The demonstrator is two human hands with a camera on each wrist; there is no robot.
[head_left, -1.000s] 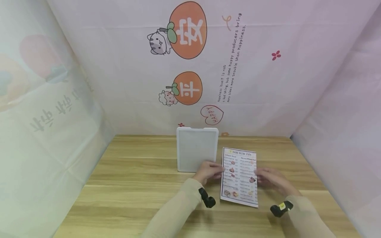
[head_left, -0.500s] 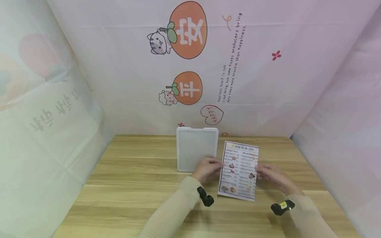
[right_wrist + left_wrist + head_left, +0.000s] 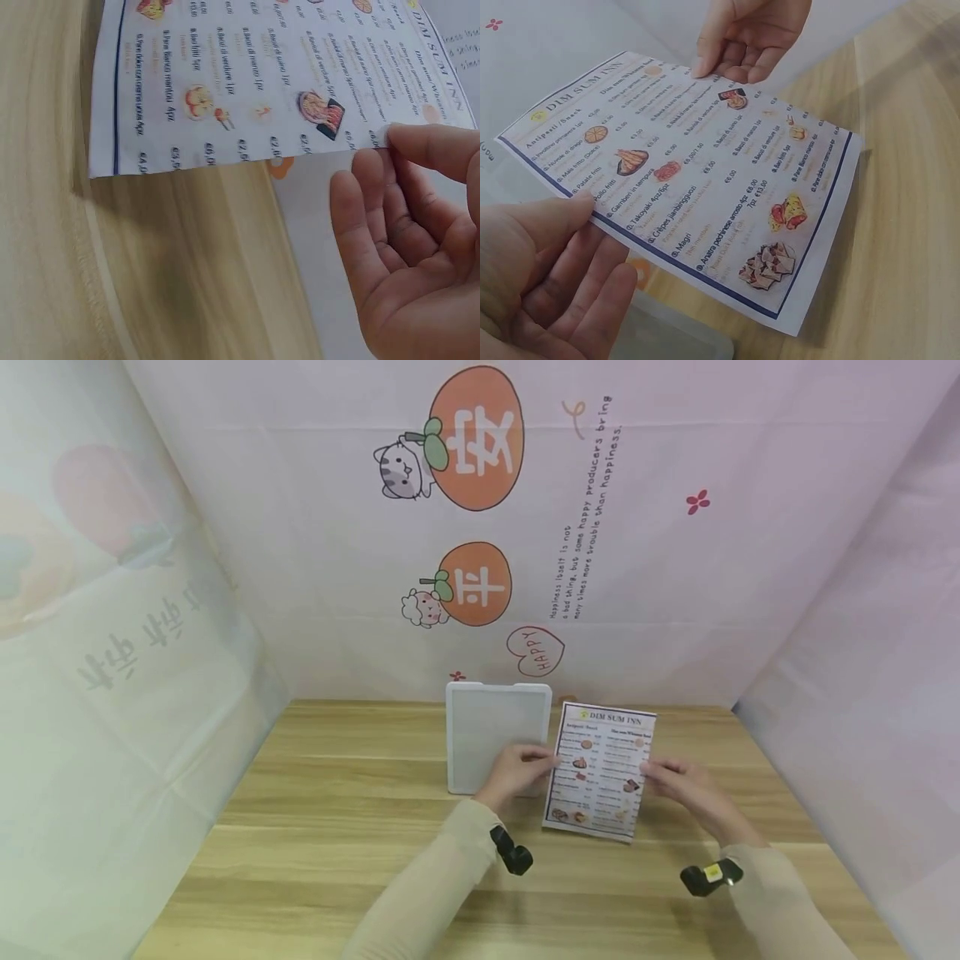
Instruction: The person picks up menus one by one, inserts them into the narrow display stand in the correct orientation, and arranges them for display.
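A printed paper menu [image 3: 599, 773], headed "DIM SUM INN", is held up and tilted between both hands. My left hand [image 3: 521, 774] pinches its left edge, thumb in front, as the left wrist view shows at the menu's border [image 3: 697, 281]. On the opposite side my right hand [image 3: 686, 789] pinches the right edge between thumb and fingers; the thumb [image 3: 427, 146] lies on the printed face. Just left of the menu, a white-rimmed frame with a grey panel [image 3: 491, 727] stands on the table, its lower right partly hidden by my left hand.
The wooden table [image 3: 360, 827] reaches back to a white printed cloth wall [image 3: 337, 610]. Similar cloth hangs at the left [image 3: 172, 710] and right [image 3: 847, 693] sides. Each sleeve carries a black wrist camera, the left one [image 3: 512, 852] below the menu.
Both hands have raised the menu away from me toward the back wall, shifting it slightly left and tilting it. The white-rimmed frame has stayed in place.
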